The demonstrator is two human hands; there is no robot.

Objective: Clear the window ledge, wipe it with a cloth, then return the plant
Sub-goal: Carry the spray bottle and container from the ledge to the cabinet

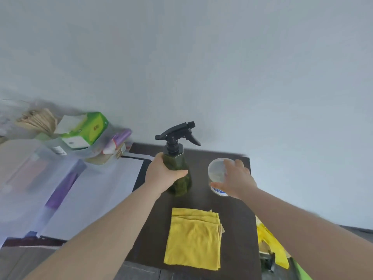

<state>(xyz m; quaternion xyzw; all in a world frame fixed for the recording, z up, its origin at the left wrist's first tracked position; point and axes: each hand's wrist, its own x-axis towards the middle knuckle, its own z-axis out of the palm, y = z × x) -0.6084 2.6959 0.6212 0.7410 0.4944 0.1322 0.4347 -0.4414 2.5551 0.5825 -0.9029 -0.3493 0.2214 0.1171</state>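
A person's left hand [161, 174] is gripping a green spray bottle [177, 168] standing on a dark ledge [238, 219]. The right hand [236, 178] is curling its fingers around a clear plastic tub [217, 174]. A folded yellow cloth [192, 238] is lying nearer.

Both forearms are bare from the near edge of the picture up to the wrists, no sleeves showing; the left hand [164, 174] and right hand [237, 181] are uncovered, fingers plain
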